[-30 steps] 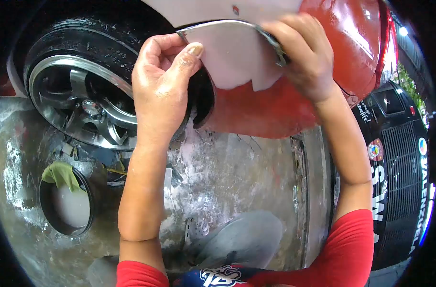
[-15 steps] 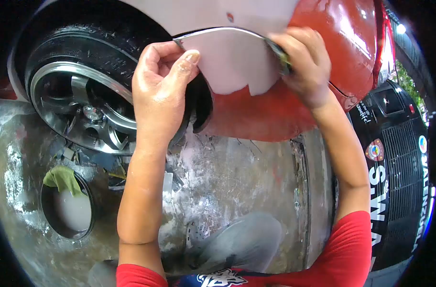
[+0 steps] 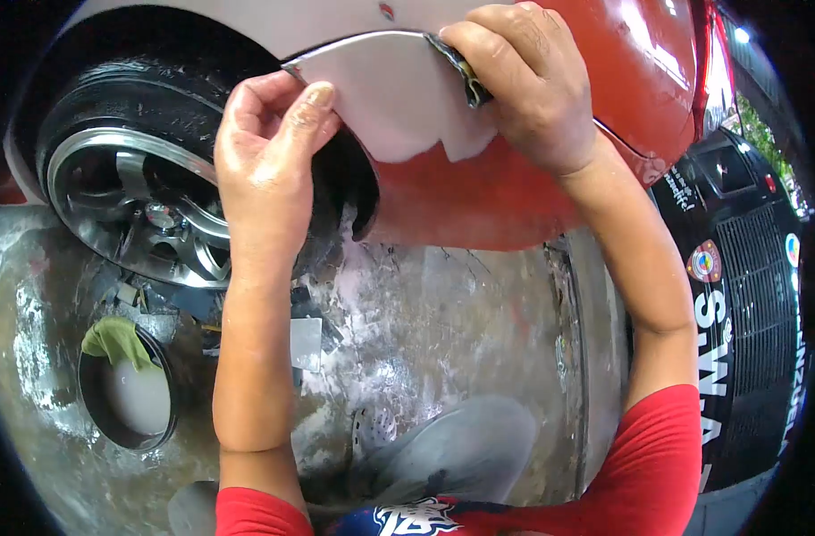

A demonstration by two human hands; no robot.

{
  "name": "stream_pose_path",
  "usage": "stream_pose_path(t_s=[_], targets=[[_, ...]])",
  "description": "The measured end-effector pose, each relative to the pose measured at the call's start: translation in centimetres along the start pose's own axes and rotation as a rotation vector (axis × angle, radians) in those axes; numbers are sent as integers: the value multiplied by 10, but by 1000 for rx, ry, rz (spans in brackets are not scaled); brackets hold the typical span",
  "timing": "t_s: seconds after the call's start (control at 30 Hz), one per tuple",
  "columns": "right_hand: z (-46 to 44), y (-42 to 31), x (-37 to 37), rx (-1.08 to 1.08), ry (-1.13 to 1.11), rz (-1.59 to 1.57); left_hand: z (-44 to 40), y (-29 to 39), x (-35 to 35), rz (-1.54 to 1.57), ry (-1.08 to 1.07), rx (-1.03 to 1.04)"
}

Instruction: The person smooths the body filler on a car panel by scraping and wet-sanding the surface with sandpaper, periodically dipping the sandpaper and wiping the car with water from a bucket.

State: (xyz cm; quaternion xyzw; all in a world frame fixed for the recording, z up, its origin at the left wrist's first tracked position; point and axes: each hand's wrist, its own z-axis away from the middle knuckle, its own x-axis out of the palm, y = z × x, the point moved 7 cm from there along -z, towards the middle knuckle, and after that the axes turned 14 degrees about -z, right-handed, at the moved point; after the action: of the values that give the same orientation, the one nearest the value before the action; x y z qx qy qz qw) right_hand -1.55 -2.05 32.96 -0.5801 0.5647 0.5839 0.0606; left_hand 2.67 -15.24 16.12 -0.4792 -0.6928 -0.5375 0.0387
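My right hand (image 3: 528,85) is closed on a dark folded sheet of sandpaper (image 3: 466,71), pressed to the bumper near the curved seam (image 3: 372,37). My left hand (image 3: 269,147) grips the bumper's edge beside the wheel arch, thumb in front and fingers curled behind, their tips hidden. Between both hands lies a dull grey-pink patch (image 3: 394,103) with a jagged lower border. Below it the bumper (image 3: 479,201) is glossy red and looks wet.
At left is a tire (image 3: 121,85) with a silver-rimmed wheel (image 3: 162,214). A black tub (image 3: 171,393) holds milky liquid, a green cloth (image 3: 120,339) over its rim. A pale flat piece (image 3: 306,344) lies on the wet floor (image 3: 407,304). A black vehicle (image 3: 747,295) stands at right.
My right hand has slid a little left along the seam with the sandpaper. My left hand keeps its place at the bumper's edge. The whole view has shifted slightly.
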Motion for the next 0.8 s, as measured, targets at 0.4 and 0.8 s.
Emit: stream_pose_path(t_s=[0.4, 0.8], targets=[[33, 4, -9, 120, 44, 115, -5, 2, -2, 0, -68, -95], [-28, -84, 9, 614, 315, -462, 30, 36, -15, -44, -153, -24]])
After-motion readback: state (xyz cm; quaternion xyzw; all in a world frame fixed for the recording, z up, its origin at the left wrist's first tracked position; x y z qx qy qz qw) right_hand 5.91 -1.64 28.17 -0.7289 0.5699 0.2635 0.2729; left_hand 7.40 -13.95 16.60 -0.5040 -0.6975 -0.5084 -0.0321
